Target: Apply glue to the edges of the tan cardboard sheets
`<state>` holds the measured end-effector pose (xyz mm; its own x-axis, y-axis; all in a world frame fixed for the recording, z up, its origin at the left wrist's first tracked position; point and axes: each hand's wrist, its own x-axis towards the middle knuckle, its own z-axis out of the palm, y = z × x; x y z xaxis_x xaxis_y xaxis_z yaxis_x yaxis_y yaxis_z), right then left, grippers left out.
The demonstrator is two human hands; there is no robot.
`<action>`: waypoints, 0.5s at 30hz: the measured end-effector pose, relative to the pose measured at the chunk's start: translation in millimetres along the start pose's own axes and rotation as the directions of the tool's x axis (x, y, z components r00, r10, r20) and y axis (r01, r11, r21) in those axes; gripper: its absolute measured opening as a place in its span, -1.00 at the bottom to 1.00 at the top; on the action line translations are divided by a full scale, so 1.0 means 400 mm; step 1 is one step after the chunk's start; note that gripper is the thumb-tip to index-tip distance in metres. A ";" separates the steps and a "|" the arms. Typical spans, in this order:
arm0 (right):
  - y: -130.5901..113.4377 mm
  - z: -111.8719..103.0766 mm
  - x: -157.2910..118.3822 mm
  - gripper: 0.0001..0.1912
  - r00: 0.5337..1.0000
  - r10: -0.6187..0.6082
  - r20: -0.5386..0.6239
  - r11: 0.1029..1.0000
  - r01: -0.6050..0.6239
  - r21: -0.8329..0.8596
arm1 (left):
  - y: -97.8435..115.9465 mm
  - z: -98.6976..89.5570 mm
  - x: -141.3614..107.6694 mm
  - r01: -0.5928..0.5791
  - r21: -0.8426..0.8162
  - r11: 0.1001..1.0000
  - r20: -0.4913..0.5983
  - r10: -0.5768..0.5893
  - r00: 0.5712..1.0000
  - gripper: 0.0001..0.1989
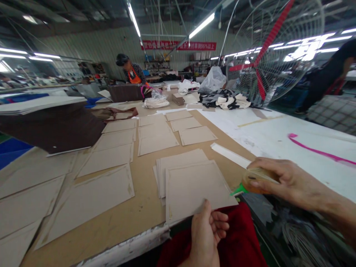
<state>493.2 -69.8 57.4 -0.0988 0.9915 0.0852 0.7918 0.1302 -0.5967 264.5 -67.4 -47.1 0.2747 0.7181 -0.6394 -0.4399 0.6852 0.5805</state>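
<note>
A grey-brown card (194, 189) lies on a small pile of similar cards at the table's near edge, a thin line along its borders. My left hand (207, 231) holds the card's near edge, thumb on top and fingers curled beneath. At the card's right corner, my right hand (269, 180) is wrapped round a yellowish bottle (257, 180) with a green tip (239, 190). The tip is close to the card's edge; whether it touches is unclear. Several more cards (94, 200) are spread over the brown table top (147, 200) to the left and beyond.
A dark brown stack (55, 124) stands at the left. A white strip (230, 155) lies beyond my right hand, and a pink ribbon (319, 150) on the white surface. Fabric pieces (225, 99), plastic bags (214, 78) and a large fan (261, 63) are farther back. Two people work beyond.
</note>
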 end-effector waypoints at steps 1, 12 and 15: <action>-0.003 0.001 -0.016 -0.68 1.000 0.006 -0.001 1.000 -0.006 0.000 | 0.001 0.001 -0.002 0.002 -0.002 1.000 -0.004 -0.002 1.000 -0.52; -0.002 0.008 0.005 -0.67 0.995 -0.039 -0.096 0.999 0.035 -0.037 | 0.011 0.007 -0.008 0.007 0.013 1.000 -0.037 -0.006 0.999 -0.51; -0.008 0.011 0.015 -0.65 0.993 -0.048 -0.108 0.998 0.043 -0.046 | 0.010 0.007 -0.005 0.000 0.020 1.000 -0.038 0.001 0.999 -0.50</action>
<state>487.4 -64.2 56.2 -0.0709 0.9775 0.1988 0.8136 0.1720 -0.5554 264.4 -65.8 -42.1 0.2411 0.7137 -0.6576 -0.4231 0.6871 0.5906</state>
